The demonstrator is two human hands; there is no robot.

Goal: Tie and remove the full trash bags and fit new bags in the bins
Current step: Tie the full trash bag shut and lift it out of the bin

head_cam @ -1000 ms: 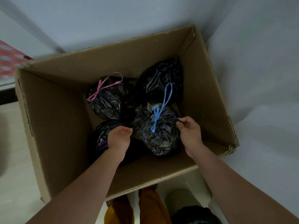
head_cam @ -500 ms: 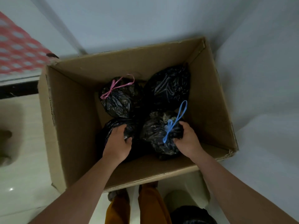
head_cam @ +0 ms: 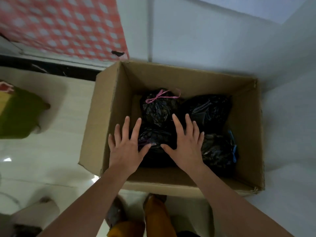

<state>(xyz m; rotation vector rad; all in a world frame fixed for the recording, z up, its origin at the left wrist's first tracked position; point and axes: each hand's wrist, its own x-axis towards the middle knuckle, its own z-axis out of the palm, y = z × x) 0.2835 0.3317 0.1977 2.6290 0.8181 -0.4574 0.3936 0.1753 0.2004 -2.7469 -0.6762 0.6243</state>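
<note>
An open cardboard box (head_cam: pixel 109 106) stands on the floor against the wall, holding several tied black trash bags. One bag with a pink tie (head_cam: pixel 158 106) sits at the back left, a plain black bag (head_cam: pixel 208 110) at the back right, and a bag with a blue tie (head_cam: pixel 220 151) at the front right. A fourth bag (head_cam: pixel 156 137) lies at the front left between my hands. My left hand (head_cam: pixel 126 146) hovers over the box's left side with fingers spread. My right hand (head_cam: pixel 186 142) is spread flat above the bags, holding nothing.
A red-and-white patterned cloth (head_cam: pixel 65 24) hangs at the upper left. A green cushion-like object (head_cam: pixel 18 115) lies on the pale floor to the left. White walls close in behind and right of the box. My orange trousers (head_cam: pixel 153 218) show below.
Both hands have let go of the bags and opened flat above them. The blue-tied bag now rests at the box's front right. My view has shifted left.
</note>
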